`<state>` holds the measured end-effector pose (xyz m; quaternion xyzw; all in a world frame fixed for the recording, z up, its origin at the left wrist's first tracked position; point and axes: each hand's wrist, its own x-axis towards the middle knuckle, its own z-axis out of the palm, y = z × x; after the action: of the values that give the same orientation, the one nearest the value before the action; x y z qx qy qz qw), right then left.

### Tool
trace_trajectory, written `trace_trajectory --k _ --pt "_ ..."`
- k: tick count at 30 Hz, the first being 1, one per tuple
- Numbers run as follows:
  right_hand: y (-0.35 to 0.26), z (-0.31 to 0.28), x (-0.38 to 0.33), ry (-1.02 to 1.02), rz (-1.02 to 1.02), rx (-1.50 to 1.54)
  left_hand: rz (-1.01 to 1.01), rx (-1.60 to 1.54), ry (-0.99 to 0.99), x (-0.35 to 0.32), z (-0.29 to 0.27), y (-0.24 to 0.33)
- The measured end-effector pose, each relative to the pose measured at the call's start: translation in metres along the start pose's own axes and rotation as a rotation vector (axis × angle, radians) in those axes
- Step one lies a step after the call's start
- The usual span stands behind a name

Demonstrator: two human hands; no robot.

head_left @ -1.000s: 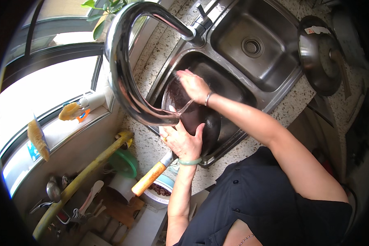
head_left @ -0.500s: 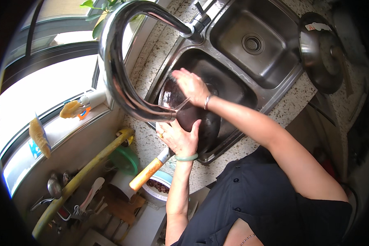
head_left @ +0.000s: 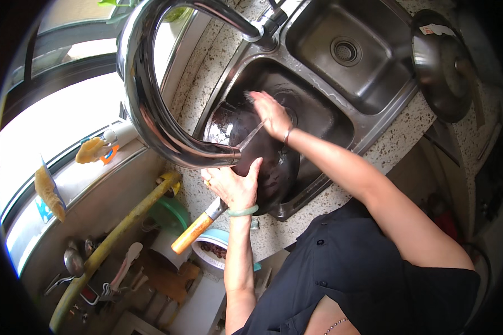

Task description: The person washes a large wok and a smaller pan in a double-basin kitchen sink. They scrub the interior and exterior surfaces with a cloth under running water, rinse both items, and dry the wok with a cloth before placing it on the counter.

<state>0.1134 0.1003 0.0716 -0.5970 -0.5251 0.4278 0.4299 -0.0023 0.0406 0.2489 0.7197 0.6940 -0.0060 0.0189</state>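
A dark, wet wok (head_left: 268, 173) with a wooden handle (head_left: 192, 232) sits tilted in the nearer sink basin. My left hand (head_left: 232, 187) grips its near-left rim, thumb over the inside and other fingers toward the outer edge. Above the wok's inside is my right hand (head_left: 271, 116), fingers stretched out and palm partly hidden. Water (head_left: 252, 137) runs from the curved chrome faucet (head_left: 207, 156) onto that hand. A blurred whitish patch at its fingertips looks like splashing water; I cannot make out anything held there.
The second steel basin (head_left: 313, 50) lies beyond. A large metal lid (head_left: 441, 72) leans on the speckled counter (head_left: 391, 151) at right. Below the handle, a white container (head_left: 207, 262) holds small brown pieces. Utensils hang near a yellow pole (head_left: 123, 234) at left, beneath the window.
My right hand has shifted slightly right over the wok. My left hand, the rim and the handle have moved a little left. Water still runs.
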Motion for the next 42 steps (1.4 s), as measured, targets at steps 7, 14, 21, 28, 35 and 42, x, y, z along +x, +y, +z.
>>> trace_trajectory --k 7,14,21,28,35,42 --pt "-0.021 -0.009 -0.089 0.057 0.076 -0.094 -0.026 0.098 0.010 -0.006 0.012 -0.006" --pt "-0.027 -0.005 -0.043 0.078 -0.064 -0.084 -0.010 0.097 0.011 -0.006 0.011 -0.006" --pt "0.070 0.006 -0.054 -0.041 0.745 0.498 -0.007 0.125 0.040 -0.004 0.012 -0.005" --pt "-0.071 -0.019 -0.127 -0.045 0.070 -0.035 0.017 0.088 0.063 -0.008 0.015 -0.010" --pt "-0.003 -0.005 -0.045 0.062 0.093 0.032 0.025 0.047 0.075 -0.004 0.012 -0.011" --pt "0.004 0.011 -0.053 0.062 -0.032 -0.093 -0.016 -0.579 0.275 -0.053 -0.009 0.000"
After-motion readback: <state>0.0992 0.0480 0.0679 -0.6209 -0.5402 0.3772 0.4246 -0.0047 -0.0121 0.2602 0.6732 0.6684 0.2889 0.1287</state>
